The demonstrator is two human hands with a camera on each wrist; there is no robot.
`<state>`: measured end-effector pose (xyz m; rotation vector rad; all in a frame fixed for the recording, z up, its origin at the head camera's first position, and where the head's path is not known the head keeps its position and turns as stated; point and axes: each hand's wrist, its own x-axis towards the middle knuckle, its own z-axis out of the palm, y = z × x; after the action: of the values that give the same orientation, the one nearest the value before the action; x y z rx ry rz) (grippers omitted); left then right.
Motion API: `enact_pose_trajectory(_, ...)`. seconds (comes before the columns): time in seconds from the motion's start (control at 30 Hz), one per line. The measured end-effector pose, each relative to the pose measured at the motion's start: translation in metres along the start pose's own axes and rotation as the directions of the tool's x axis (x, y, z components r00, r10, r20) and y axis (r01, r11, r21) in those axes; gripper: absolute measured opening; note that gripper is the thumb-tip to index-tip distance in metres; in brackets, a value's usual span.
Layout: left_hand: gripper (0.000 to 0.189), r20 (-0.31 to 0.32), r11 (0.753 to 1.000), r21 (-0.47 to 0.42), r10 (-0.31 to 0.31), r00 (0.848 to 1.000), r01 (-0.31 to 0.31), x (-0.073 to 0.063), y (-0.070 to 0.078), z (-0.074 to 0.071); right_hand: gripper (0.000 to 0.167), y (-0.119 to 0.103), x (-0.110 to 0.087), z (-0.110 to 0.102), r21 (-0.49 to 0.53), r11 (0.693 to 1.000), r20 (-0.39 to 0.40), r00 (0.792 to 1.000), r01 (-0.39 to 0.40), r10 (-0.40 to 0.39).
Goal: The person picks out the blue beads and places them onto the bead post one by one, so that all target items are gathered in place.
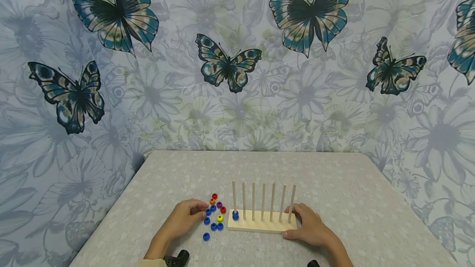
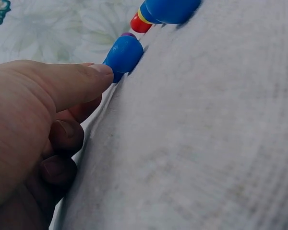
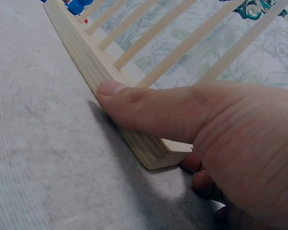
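Note:
A pale wooden peg stand point(image 1: 259, 226) with a row of several upright dowels sits on the table. Two blue beads point(image 1: 235, 215) are stacked on its leftmost dowel. My right hand point(image 1: 309, 226) grips the stand's right end, the thumb point(image 3: 134, 103) along the front edge and the fingers behind. Left of the stand lie loose beads: several blue, plus red, orange, purple and yellow. My left hand point(image 1: 185, 217) reaches in from their left, thumb and index fingertips right at a blue bead point(image 1: 208, 211). In the left wrist view, the thumb tip overlaps a blue bead point(image 2: 126, 53).
A yellow bead point(image 1: 220, 218) and a red bead point(image 1: 223, 209) lie near the stand's left end. One blue bead point(image 1: 206, 236) sits closest to me. A pale patterned cloth covers the table point(image 1: 178, 168), and a butterfly-print wall point(image 1: 237, 118) rises behind it.

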<state>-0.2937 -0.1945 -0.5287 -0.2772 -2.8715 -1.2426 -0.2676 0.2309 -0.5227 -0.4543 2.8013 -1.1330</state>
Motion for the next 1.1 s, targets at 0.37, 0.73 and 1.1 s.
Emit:
enact_pose_trajectory(0.37,0.017,0.023,0.999,0.031,0.008,1.0,-0.009,0.002,0.002,0.0,0.059,0.001,0.001,0.0,-0.009,1.0,0.0,1.0,-0.006,0.006)
enact_pose_trajectory(0.73,0.015,0.023,0.999,0.053,0.007,1.0,-0.008,0.001,0.007,0.001,0.057,-0.002,0.0,-0.002,0.008,1.0,0.006,1.0,0.004,-0.004)
enact_pose_trajectory(1.1,0.014,0.023,0.998,0.052,-0.023,0.999,0.022,0.001,0.009,0.001,0.06,0.002,0.002,-0.001,0.009,1.0,0.006,1.0,0.01,-0.01)
